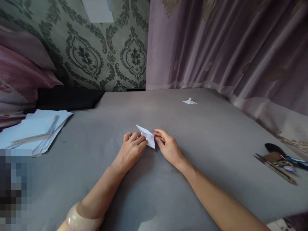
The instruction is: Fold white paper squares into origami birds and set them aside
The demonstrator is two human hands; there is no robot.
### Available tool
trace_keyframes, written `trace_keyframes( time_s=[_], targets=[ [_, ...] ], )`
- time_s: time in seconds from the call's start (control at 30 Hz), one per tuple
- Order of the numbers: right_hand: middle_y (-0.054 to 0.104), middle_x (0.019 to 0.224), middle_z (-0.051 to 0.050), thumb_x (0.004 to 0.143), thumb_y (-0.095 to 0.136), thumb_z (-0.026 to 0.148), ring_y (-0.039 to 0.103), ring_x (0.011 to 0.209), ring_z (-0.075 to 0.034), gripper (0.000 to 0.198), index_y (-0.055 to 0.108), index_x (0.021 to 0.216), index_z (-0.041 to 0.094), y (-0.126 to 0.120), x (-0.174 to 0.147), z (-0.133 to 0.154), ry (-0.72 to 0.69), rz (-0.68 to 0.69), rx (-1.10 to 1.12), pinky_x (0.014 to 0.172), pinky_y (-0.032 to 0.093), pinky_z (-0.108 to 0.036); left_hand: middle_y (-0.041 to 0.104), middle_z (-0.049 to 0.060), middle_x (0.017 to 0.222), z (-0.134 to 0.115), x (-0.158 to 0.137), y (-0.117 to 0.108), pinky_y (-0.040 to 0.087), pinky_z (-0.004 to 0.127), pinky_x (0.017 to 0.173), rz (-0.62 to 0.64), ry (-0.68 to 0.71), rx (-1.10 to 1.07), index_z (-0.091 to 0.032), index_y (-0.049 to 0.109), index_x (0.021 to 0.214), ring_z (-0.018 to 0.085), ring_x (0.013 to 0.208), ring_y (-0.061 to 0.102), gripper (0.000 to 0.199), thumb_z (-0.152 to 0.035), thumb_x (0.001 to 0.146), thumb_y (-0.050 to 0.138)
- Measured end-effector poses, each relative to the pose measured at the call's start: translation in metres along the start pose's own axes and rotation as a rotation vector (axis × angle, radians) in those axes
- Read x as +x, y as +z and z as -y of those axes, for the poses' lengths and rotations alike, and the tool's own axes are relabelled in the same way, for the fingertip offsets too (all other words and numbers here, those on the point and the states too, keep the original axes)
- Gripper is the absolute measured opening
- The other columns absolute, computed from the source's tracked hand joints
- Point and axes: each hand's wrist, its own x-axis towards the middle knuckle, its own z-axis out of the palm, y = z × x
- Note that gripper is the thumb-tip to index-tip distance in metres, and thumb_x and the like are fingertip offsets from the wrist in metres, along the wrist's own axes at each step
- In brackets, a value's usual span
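A small folded piece of white paper [149, 138] with pointed corners is between my two hands, over the grey surface. My left hand [133, 146] has its curled fingers closed on the paper's left side. From the right, my right hand [168, 144] reaches the paper's right edge, thumb and fingers pinched together there. The right fingertips are partly hidden, but they appear to grip that edge. A pale bangle [83, 218] sits on my left forearm.
A small folded white paper figure [189, 101] stands at the back right. Stacked white paper sheets [36, 131] lie left, before a black flat item [69, 98]. Pointed metal tools [276, 168] and a dark-bladed item [274, 148] lie right. A purple curtain [192, 48] hangs behind.
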Motion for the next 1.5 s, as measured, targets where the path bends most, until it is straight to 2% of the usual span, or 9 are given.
trace_keyframes(
  time_s=[0.07, 0.17, 0.23, 0.33, 0.6, 0.83, 0.97, 1.17, 1.5],
  targets=[
    [0.066, 0.113, -0.008, 0.084, 0.046, 0.011, 0.065, 0.101, -0.016, 0.036, 0.051, 0.118, 0.021, -0.002, -0.002, 0.003, 0.01, -0.047, -0.078, 0.088, 0.051, -0.031, 0.068, 0.004, 0.087, 0.0, 0.0, 0.0, 0.031, 0.04, 0.084, 0.035, -0.004, 0.012, -0.018, 0.062, 0.084, 0.022, 0.094, 0.054, 0.021, -0.011, 0.093, 0.044],
    [0.066, 0.096, -0.007, 0.08, 0.046, 0.009, 0.065, 0.084, -0.017, 0.025, 0.054, 0.102, 0.019, -0.009, -0.009, 0.01, 0.05, -0.164, -0.309, 0.075, 0.052, -0.03, 0.067, 0.004, 0.082, -0.005, 0.0, -0.001, 0.031, 0.04, 0.084, 0.075, -0.017, 0.043, -0.017, 0.062, 0.081, 0.022, 0.086, 0.054, 0.022, -0.01, 0.092, 0.044],
    [0.063, 0.088, -0.004, 0.077, 0.045, 0.006, 0.062, 0.077, -0.016, 0.02, 0.055, 0.089, 0.02, -0.013, -0.015, 0.015, 0.032, -0.142, -0.435, 0.071, 0.049, -0.028, 0.066, 0.005, 0.082, -0.009, 0.001, -0.001, 0.031, 0.041, 0.084, 0.09, -0.024, 0.058, -0.017, 0.063, 0.083, 0.022, 0.085, 0.053, 0.022, -0.01, 0.092, 0.045],
    [0.061, 0.089, -0.002, 0.077, 0.044, 0.004, 0.059, 0.075, -0.013, 0.021, 0.057, 0.081, 0.021, -0.015, -0.022, 0.022, -0.029, -0.021, -0.524, 0.071, 0.046, -0.026, 0.065, 0.005, 0.082, -0.013, 0.001, -0.002, 0.031, 0.04, 0.085, 0.115, -0.034, 0.057, -0.018, 0.063, 0.085, 0.023, 0.086, 0.052, 0.02, -0.013, 0.092, 0.045],
    [0.06, 0.089, -0.004, 0.086, 0.055, 0.021, 0.056, 0.087, -0.018, 0.007, 0.061, 0.083, 0.02, -0.006, -0.023, 0.026, -0.066, 0.045, -0.672, 0.078, 0.043, -0.029, 0.064, 0.005, 0.084, -0.012, 0.007, -0.001, 0.032, 0.041, 0.085, 0.151, -0.074, 0.035, -0.019, 0.059, 0.083, 0.022, 0.086, 0.052, 0.02, -0.015, 0.094, 0.043],
    [0.061, 0.088, -0.004, 0.087, 0.055, 0.02, 0.055, 0.085, -0.017, 0.011, 0.059, 0.077, 0.02, -0.003, -0.019, 0.022, -0.035, 0.034, -0.72, 0.076, 0.042, -0.029, 0.064, 0.005, 0.08, -0.011, 0.011, 0.004, 0.031, 0.041, 0.086, 0.127, -0.076, 0.013, -0.018, 0.06, 0.081, 0.022, 0.086, 0.052, 0.02, -0.018, 0.094, 0.045],
    [0.061, 0.089, -0.003, 0.086, 0.057, 0.017, 0.055, 0.086, -0.018, 0.004, 0.06, 0.084, 0.02, -0.004, -0.021, 0.022, -0.033, 0.041, -0.686, 0.077, 0.042, -0.029, 0.065, 0.004, 0.081, -0.011, 0.014, 0.003, 0.03, 0.042, 0.088, 0.113, -0.073, -0.01, -0.019, 0.062, 0.084, 0.022, 0.089, 0.053, 0.019, -0.02, 0.094, 0.046],
    [0.061, 0.097, -0.005, 0.089, 0.045, 0.008, 0.053, 0.093, -0.019, 0.027, 0.066, 0.099, 0.023, -0.009, -0.03, 0.033, -0.151, 0.184, -0.756, 0.079, 0.044, -0.03, 0.067, 0.007, 0.097, -0.009, 0.013, 0.001, 0.029, 0.044, 0.09, 0.047, -0.137, 0.008, -0.02, 0.063, 0.089, 0.026, 0.101, 0.051, 0.012, -0.022, 0.091, 0.052],
    [0.06, 0.105, -0.01, 0.085, 0.042, 0.004, 0.048, 0.101, -0.022, 0.029, 0.064, 0.1, 0.015, -0.009, -0.031, 0.04, -0.3, 0.304, -0.829, 0.086, 0.045, -0.036, 0.065, 0.008, 0.103, -0.003, 0.008, 0.006, 0.031, 0.045, 0.088, 0.029, -0.111, 0.046, -0.021, 0.064, 0.083, 0.026, 0.101, 0.049, 0.018, -0.015, 0.09, 0.048]
  ],
)
